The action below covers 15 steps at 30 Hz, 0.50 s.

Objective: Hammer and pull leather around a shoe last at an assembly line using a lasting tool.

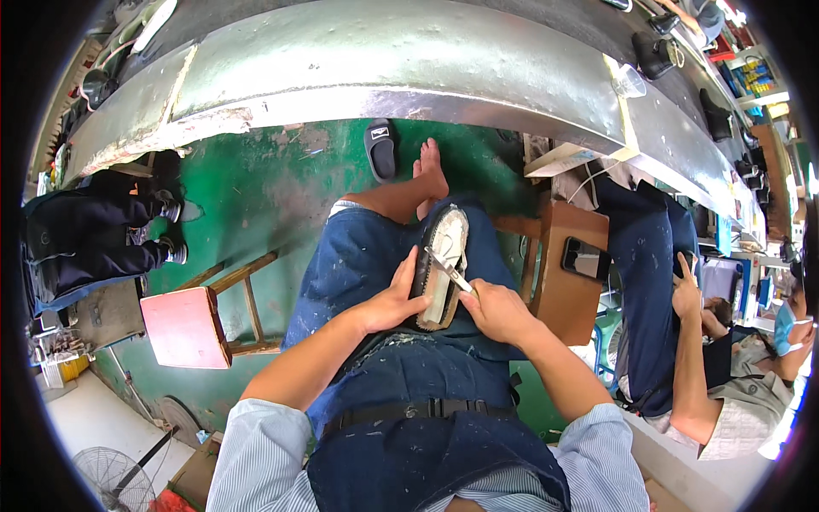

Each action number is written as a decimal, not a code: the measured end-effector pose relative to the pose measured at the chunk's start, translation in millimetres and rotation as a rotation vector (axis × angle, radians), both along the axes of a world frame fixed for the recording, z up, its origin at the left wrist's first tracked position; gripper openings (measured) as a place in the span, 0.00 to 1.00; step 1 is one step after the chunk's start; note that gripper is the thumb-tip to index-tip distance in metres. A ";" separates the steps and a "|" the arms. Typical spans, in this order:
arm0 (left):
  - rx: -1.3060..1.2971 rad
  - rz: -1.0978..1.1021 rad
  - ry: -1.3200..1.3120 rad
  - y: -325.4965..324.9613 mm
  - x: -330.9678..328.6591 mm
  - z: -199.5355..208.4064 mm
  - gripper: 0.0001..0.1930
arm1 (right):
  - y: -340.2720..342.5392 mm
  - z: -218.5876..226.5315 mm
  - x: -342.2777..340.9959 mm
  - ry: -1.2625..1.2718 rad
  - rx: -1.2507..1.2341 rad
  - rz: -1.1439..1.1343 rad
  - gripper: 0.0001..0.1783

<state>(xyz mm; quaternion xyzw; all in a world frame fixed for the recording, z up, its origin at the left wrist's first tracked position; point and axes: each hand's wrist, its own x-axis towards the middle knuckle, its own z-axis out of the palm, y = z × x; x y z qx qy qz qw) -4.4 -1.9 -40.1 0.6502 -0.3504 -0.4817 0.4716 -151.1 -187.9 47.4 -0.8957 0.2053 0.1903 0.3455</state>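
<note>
A dark shoe [431, 307] lies bottom up across my lap, its pale, roughly finished underside facing me and a light stitched edge running round it. My left hand [394, 299] grips the shoe's left side, thumb near the heel end and fingers along the edge. In my right hand [497, 311] is a slim metal tool that looks like a knife [454, 275]. Its blade points up and left and touches the middle of the underside. The exact shape of the tip is hard to make out.
A long metal-topped bench [401, 60] curves across the far side. A pink-topped wooden stool [185, 326] stands at my left, and a brown stool [570, 282] with a phone [586, 258] on it at my right. A slipper [380, 150] lies on the green floor. Other people sit on both sides.
</note>
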 end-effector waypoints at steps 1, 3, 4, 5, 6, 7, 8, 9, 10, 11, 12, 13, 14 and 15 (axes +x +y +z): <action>-0.005 -0.047 0.169 7.6 -1.7 -0.3 0.51 | 1.7 4.5 0.0 0.024 -0.013 0.012 0.20; 0.009 -0.025 0.207 8.5 -8.6 -3.4 0.52 | 6.8 15.2 -1.9 -0.030 0.037 -0.015 0.20; 0.021 -0.005 0.134 4.0 -11.4 2.0 0.52 | 7.7 18.3 -2.4 -0.088 0.080 -0.037 0.20; 0.033 0.016 0.061 1.8 -12.5 5.1 0.52 | 11.0 17.5 -6.2 -0.086 0.083 -0.033 0.20; 0.026 0.009 0.071 2.1 -12.5 0.9 0.51 | 16.4 15.1 -13.4 -0.047 0.046 0.035 0.20; 0.025 0.010 0.069 2.2 -10.2 -2.1 0.51 | 19.6 11.7 -17.8 -0.011 0.006 0.100 0.20; 0.030 -0.011 0.070 2.8 -7.8 -4.2 0.51 | 19.3 7.1 -19.0 0.079 -0.018 0.107 0.20; 0.034 -0.033 0.071 3.6 -5.9 -5.9 0.51 | 20.2 8.5 -23.3 0.077 -0.020 0.108 0.20; 0.033 -0.029 0.070 1.6 -5.4 -2.0 0.51 | 21.0 12.7 -26.1 0.019 -0.009 0.040 0.20; 0.046 -0.041 0.023 -0.9 -5.7 3.9 0.51 | 21.1 15.1 -26.7 -0.039 0.003 -0.029 0.20; 0.059 -0.053 -0.023 -2.8 -5.4 6.8 0.51 | 20.8 14.9 -23.9 -0.040 0.002 -0.026 0.20; 0.059 -0.057 -0.019 -2.3 -6.4 6.5 0.51 | 23.6 16.2 -22.4 -0.236 0.037 -0.085 0.20; 0.049 -0.056 -0.028 -2.1 -6.9 5.8 0.51 | 25.8 16.7 -20.4 -0.433 0.070 -0.144 0.20; 0.040 -0.055 -0.038 -1.4 -8.1 5.2 0.51 | 26.6 13.1 -18.0 -0.430 0.069 -0.148 0.20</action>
